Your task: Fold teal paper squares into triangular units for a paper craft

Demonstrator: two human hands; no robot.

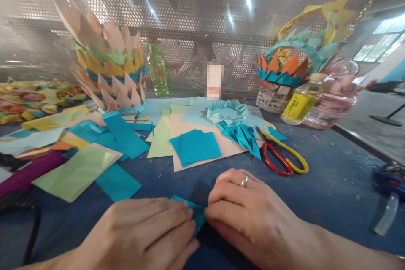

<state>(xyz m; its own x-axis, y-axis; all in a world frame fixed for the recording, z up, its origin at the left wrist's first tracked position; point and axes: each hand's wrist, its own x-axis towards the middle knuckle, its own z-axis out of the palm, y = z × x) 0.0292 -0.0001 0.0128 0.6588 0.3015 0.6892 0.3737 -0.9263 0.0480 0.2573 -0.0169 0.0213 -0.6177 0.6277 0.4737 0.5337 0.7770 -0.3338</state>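
A small piece of blue paper (198,216), partly folded, lies on the table between my hands. My left hand (142,232) covers its left part, with the fingers closed together and pressing on it. My right hand (243,211), wearing a ring, is closed with its fingertips pinching the paper's right corner. The rest of the sheet is hidden under my fingers. Beyond my hands are blue paper squares (201,147), folded blue pieces (242,137) and a light-blue folded paper ring (226,112). Red-and-yellow-handled scissors (284,156) lie open to the right.
Loose paper sheets (77,168) spread at left beside a purple glue gun (34,171). Behind stand a tall folded-paper piece (110,67), a green bottle (158,69), a paper basket (280,80), a yellow-labelled bottle (300,101) and a pink jug (330,103). A perforated metal panel (190,17) closes the back.
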